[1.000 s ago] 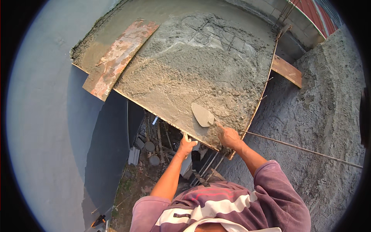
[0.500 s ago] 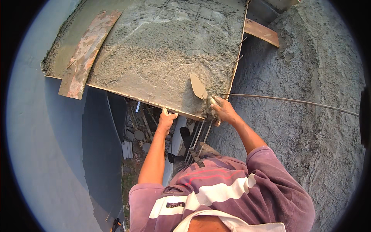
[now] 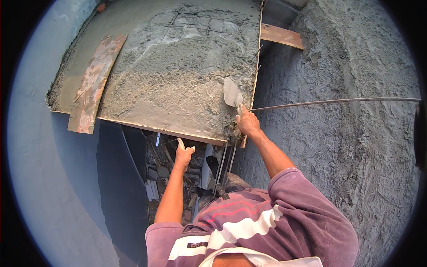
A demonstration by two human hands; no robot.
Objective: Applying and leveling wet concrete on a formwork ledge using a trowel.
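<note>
My right hand [image 3: 248, 123] is closed round the handle of a trowel [image 3: 231, 92] near the right corner of a wet concrete slab [image 3: 173, 102]. The blade points away from me over the concrete, its face smeared grey. Just below the slab's near wooden form board [image 3: 160, 130] is my left hand [image 3: 183, 156], empty, with forefinger and thumb spread apart. Its fingertip is close to the board; whether it touches I cannot tell.
A mortar-stained plank [image 3: 95, 86] lies across the slab's left side. Steel bars [image 3: 195, 26] show at the far end. A long thin rod [image 3: 333, 102] sticks out right toward a rough grey wall [image 3: 347, 147]. Another board [image 3: 282, 35] juts out beyond; rubble [image 3: 162, 172] lies far below.
My left hand has come off the form board's edge and spread its fingers. The trowel blade has turned more upright, its face tilted differently. The whole view has shifted slightly.
</note>
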